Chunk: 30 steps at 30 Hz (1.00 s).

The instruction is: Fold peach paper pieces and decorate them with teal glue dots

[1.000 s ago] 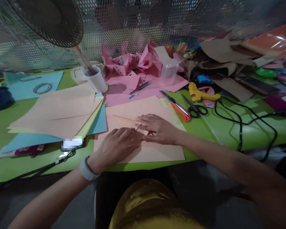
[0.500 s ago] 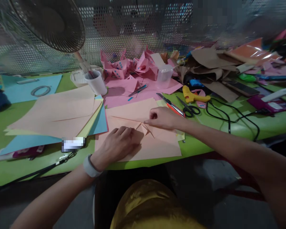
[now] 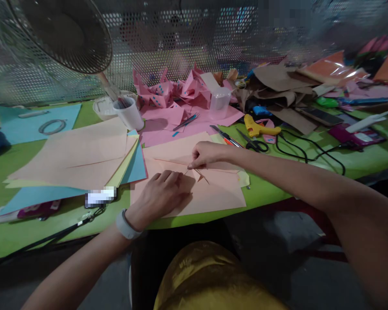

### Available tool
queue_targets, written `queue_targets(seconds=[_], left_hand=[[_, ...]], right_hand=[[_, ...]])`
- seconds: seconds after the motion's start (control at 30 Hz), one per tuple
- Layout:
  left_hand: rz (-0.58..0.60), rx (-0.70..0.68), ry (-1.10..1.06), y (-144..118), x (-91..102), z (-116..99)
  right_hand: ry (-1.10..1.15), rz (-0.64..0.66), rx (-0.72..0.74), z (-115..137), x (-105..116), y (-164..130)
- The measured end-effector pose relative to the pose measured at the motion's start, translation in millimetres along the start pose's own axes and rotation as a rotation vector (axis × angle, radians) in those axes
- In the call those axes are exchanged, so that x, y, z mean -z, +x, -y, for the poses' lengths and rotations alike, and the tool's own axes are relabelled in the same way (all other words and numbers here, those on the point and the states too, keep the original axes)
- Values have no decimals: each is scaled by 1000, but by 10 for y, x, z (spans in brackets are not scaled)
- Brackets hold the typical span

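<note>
A peach paper sheet [image 3: 218, 194] lies at the table's front edge, with folded peach paper [image 3: 199, 175] on it, creased into small pointed flaps near the middle. My left hand [image 3: 160, 193], a grey band on its wrist, rests palm down over the left part of the paper, fingers lying along it. From the right, my right hand [image 3: 208, 154] pinches thumb and forefinger together at the flaps' upper tip, touching the folded paper. The fingertips hide part of the crease. Just beyond the right hand lie a cutter knife [image 3: 228, 137] and black scissors [image 3: 257, 144].
A stack of coloured sheets [image 3: 74, 150] is at the left, near a white cup [image 3: 128, 113] and a fan [image 3: 64, 34]. Pink folded paper shapes [image 3: 168, 88] stand behind. A yellow glue gun [image 3: 258, 128] with a black cord and brown paper scraps [image 3: 278, 82] occupy the right.
My right hand has slid a little left and its fingertips have come down onto the folded flaps. The left hand stays nearly in place. The view has shifted slightly.
</note>
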<state>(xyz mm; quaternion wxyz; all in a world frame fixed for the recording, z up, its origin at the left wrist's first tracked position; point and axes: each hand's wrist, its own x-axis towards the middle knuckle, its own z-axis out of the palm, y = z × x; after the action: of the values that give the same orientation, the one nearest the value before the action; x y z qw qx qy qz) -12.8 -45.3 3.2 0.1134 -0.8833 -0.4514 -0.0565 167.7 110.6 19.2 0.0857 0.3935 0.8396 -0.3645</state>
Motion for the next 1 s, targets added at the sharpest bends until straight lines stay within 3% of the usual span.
queue_targets(seconds=[0.27, 0.6, 1.0], left_hand=[[41, 47, -35, -3, 26, -16], [87, 13, -56, -20, 100, 10], [84, -13, -37, -49, 156, 18]], right_hand=[[118, 38, 65, -92, -1, 39], [327, 98, -2, -71, 22, 11], [240, 90, 83, -107, -1, 49]])
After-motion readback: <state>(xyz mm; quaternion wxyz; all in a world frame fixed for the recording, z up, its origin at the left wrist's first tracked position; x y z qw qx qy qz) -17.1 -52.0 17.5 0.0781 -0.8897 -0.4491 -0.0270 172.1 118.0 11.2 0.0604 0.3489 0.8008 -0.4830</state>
